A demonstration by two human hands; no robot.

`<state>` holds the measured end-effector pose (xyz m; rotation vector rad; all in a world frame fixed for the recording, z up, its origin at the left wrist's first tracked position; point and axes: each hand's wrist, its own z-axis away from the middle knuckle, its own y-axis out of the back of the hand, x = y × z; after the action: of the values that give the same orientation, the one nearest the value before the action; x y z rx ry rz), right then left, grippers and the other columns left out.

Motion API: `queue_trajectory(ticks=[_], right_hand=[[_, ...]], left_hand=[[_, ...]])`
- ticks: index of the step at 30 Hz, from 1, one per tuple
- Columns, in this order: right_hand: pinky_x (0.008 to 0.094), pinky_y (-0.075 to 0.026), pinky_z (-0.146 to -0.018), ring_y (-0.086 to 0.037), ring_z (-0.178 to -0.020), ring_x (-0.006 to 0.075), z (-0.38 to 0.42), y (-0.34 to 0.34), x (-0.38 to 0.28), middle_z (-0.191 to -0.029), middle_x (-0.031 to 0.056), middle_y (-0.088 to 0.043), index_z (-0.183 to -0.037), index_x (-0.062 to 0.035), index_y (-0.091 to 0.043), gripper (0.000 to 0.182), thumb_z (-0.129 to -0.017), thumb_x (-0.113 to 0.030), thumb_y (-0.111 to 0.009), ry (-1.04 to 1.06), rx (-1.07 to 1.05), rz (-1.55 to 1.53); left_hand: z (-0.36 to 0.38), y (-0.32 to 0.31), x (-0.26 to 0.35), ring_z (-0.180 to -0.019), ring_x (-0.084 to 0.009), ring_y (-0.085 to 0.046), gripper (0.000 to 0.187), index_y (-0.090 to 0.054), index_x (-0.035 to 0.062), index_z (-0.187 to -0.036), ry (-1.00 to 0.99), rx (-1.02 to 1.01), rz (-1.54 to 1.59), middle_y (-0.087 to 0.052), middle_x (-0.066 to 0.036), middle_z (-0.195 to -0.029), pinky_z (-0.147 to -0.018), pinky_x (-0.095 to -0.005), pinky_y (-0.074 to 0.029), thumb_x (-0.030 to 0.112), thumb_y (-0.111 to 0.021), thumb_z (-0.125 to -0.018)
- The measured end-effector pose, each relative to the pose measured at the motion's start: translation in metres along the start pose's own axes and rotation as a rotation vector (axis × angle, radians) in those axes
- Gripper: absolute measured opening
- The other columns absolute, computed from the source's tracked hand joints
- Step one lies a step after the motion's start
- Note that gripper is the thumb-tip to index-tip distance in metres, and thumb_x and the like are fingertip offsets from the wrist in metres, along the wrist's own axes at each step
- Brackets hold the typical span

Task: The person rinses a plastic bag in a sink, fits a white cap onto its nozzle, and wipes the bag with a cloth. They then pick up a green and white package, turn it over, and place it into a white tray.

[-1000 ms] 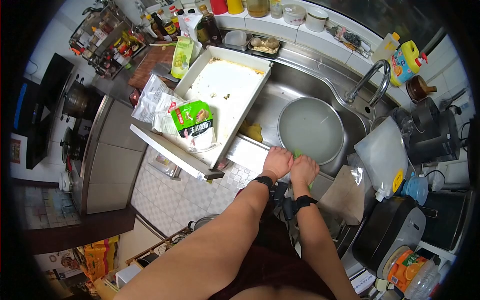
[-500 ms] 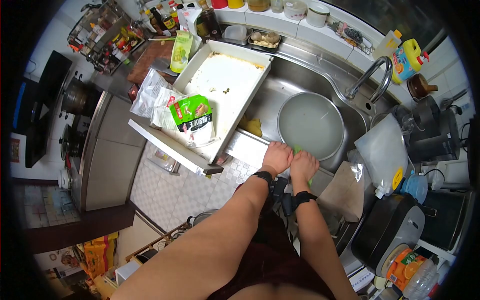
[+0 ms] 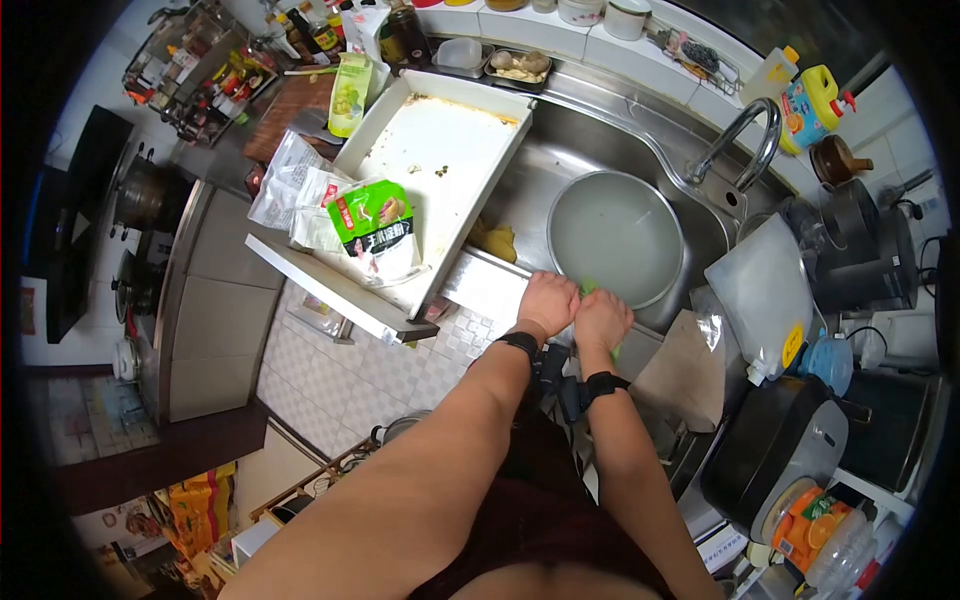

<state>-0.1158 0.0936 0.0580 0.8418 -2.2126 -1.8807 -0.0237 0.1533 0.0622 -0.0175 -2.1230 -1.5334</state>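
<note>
Black straps [image 3: 605, 386] circle both wrists of a person at a kitchen sink, whose bare forearms reach forward above a tiled floor [image 3: 335, 385]. The left hand [image 3: 548, 303] and right hand [image 3: 603, 322] press side by side, fingers curled tight on a green cloth [image 3: 589, 287] at the sink's near edge; most of the cloth is hidden in their grip, with a strip showing between them and another below the right hand. Just beyond the knuckles, a round basin [image 3: 615, 240] of cloudy liquid stands in the steel sink [image 3: 555, 150]. To the right lie a brown sheet [image 3: 683, 375] and a clear pouch [image 3: 757, 290], with a dark cooker [image 3: 775, 450] nearby. To the left, a yellow cloth [image 3: 495, 241] lies in the sink beside a white drawer [image 3: 440, 135], which sits tilted across the sink's side and holds a green packet [image 3: 370, 222] toward its front; dark specks dot its floor. Farther back, a curved faucet [image 3: 770, 130] rises at the right, near a yellow jug [image 3: 808, 112]. A small tray [image 3: 518, 70] of food rests behind the drawer, and sauce bottles [image 3: 318, 38] crowd the far left corner.
</note>
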Motion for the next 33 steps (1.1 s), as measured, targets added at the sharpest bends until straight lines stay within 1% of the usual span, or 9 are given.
queue_trajectory(ticks=[6, 9, 12, 15, 20, 24, 27, 30, 33], right_hand=[[0.0395, -0.039, -0.078, -0.057, -0.079, 0.026, 0.0, -0.0004, 0.0007, -0.076, 0.009, -0.063, -0.068, -0.0061, -0.062, 0.026, -0.08, -0.023, -0.046, -0.013, -0.031, 0.005], [0.0395, -0.038, -0.078, -0.057, -0.078, 0.0261, 0.0, -0.0011, 0.0012, -0.074, 0.0079, -0.063, -0.069, -0.0082, -0.061, 0.026, -0.082, -0.024, -0.045, 0.0, -0.016, 0.016], [0.0391, -0.038, -0.079, -0.057, -0.079, 0.0254, -0.0003, -0.001, 0.0015, -0.075, 0.0076, -0.063, -0.069, -0.0082, -0.061, 0.026, -0.081, -0.024, -0.045, -0.013, -0.079, 0.036], [0.0391, -0.039, -0.079, -0.057, -0.08, 0.0251, 0.0003, -0.0042, 0.0031, -0.076, 0.0081, -0.063, -0.069, -0.0077, -0.063, 0.024, -0.078, -0.024, -0.048, -0.007, -0.014, 0.0], [0.0387, -0.039, -0.079, -0.057, -0.079, 0.0248, 0.0, -0.0063, 0.0054, -0.075, 0.0075, -0.063, -0.068, -0.008, -0.062, 0.021, -0.077, -0.022, -0.049, 0.018, 0.024, -0.033], [0.0388, -0.039, -0.078, -0.056, -0.077, 0.0251, 0.0, -0.0032, 0.0054, -0.074, 0.0075, -0.062, -0.068, -0.0079, -0.062, 0.02, -0.077, -0.021, -0.05, 0.035, 0.052, -0.066], [0.039, -0.039, -0.077, -0.057, -0.077, 0.0252, -0.0006, -0.0011, 0.0049, -0.076, 0.0067, -0.063, -0.069, -0.0086, -0.061, 0.022, -0.079, -0.022, -0.046, 0.02, 0.017, -0.037], [0.0393, -0.039, -0.077, -0.057, -0.077, 0.0251, -0.0006, -0.0022, 0.0043, -0.073, 0.0069, -0.062, -0.067, -0.0082, -0.062, 0.022, -0.078, -0.022, -0.048, 0.017, 0.033, -0.042], [0.0393, -0.039, -0.077, -0.057, -0.077, 0.0251, -0.0003, -0.0021, 0.0037, -0.074, 0.007, -0.063, -0.066, -0.0084, -0.062, 0.023, -0.078, -0.022, -0.047, 0.0, 0.019, -0.033]], left_hand=[[0.0004, 0.0, 0.0003, -0.078, -0.0256, -0.055, 0.017, -0.06, 0.0072, -0.071, 0.0, 0.013, 0.001, -0.06, -0.009, -0.074, -0.079, -0.0361, -0.039, 0.021, -0.051, -0.077], [-0.0003, 0.0013, 0.0016, -0.079, -0.026, -0.055, 0.018, -0.06, 0.0068, -0.071, 0.008, 0.001, -0.006, -0.06, -0.009, -0.074, -0.079, -0.0362, -0.038, 0.021, -0.051, -0.077], [0.0001, 0.0007, 0.0009, -0.079, -0.0264, -0.055, 0.018, -0.06, 0.0065, -0.071, 0.004, 0.018, -0.001, -0.06, -0.01, -0.074, -0.079, -0.0365, -0.038, 0.021, -0.051, -0.077], [-0.0008, -0.0013, 0.0015, -0.079, -0.0267, -0.055, 0.018, -0.06, 0.0065, -0.071, -0.006, 0.018, 0.008, -0.06, -0.01, -0.073, -0.078, -0.0369, -0.038, 0.02, -0.051, -0.077], [-0.0004, -0.0022, 0.0016, -0.078, -0.0266, -0.055, 0.017, -0.058, 0.0075, -0.07, -0.018, 0.033, -0.006, -0.059, -0.009, -0.073, -0.077, -0.0373, -0.039, 0.021, -0.051, -0.077], [-0.0007, -0.0011, 0.0026, -0.079, -0.0261, -0.055, 0.017, -0.059, 0.0073, -0.072, -0.006, -0.01, -0.03, -0.06, -0.009, -0.074, -0.078, -0.0369, -0.038, 0.021, -0.051, -0.078], [-0.0013, 0.0016, 0.0036, -0.081, -0.026, -0.055, 0.018, -0.06, 0.0071, -0.073, -0.005, -0.02, -0.026, -0.06, -0.009, -0.075, -0.079, -0.0371, -0.038, 0.021, -0.05, -0.078], [-0.0016, 0.0031, 0.0038, -0.081, -0.0259, -0.055, 0.019, -0.06, 0.0069, -0.073, -0.003, -0.036, -0.029, -0.061, -0.009, -0.076, -0.079, -0.0373, -0.038, 0.022, -0.05, -0.079], [-0.0009, 0.0029, 0.0045, -0.082, -0.0259, -0.055, 0.019, -0.06, 0.007, -0.073, 0.002, -0.046, -0.026, -0.061, -0.009, -0.077, -0.079, -0.0375, -0.038, 0.022, -0.05, -0.079]])
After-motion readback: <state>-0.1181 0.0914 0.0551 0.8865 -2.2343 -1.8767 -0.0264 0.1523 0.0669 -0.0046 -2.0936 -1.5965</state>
